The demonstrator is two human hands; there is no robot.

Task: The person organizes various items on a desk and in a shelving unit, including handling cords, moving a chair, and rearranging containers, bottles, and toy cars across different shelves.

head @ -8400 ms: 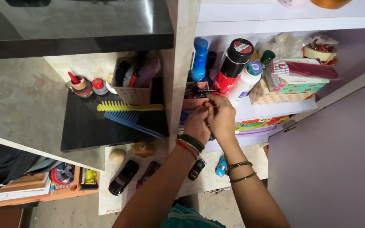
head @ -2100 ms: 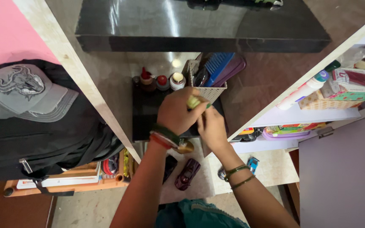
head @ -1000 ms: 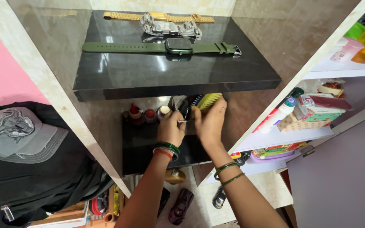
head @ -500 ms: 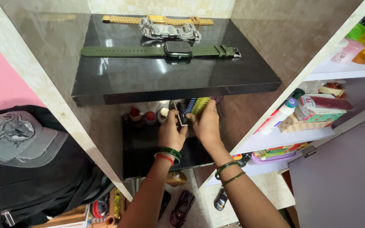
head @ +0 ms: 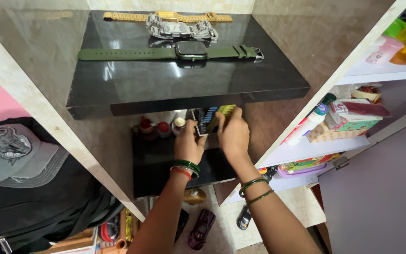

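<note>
A head-worn camera looks down into an open cupboard with glossy black shelves. The landmark is a small holder [head: 202,123] packed with combs, standing at the back of the lower black shelf [head: 158,169], tucked just under the front edge of the upper black shelf [head: 175,89].

Both hands reach into that holder. The left hand [head: 188,143] is just left of the holder, its grip closed narrow on the holder's near-left corner. The right hand [head: 233,134] is just right of the holder, its fingers curled over a yellow-green comb [head: 225,111] standing among the others; its grip is closed on the comb's upper part, though the fingertips are hidden behind the comb. The comb's long axis runs roughly upright, leaning a little away from the viewer, so it lies directly at the right grip and the right hand is the nearer. A blue comb [head: 211,115] stands between the two hands, touching the yellow-green one.

Left of the holder, in a row on the same shelf, are small bottles [head: 161,128] with red and pale caps. Above the holder, on the upper shelf, lie a green-strapped watch [head: 190,49], a silver watch [head: 180,30] and a gold watch band [head: 125,16]. Below the holder, past the shelf edge, toy cars [head: 202,229] rest on a pale surface. Well left of the holder hangs a grey cap [head: 10,155].
</note>
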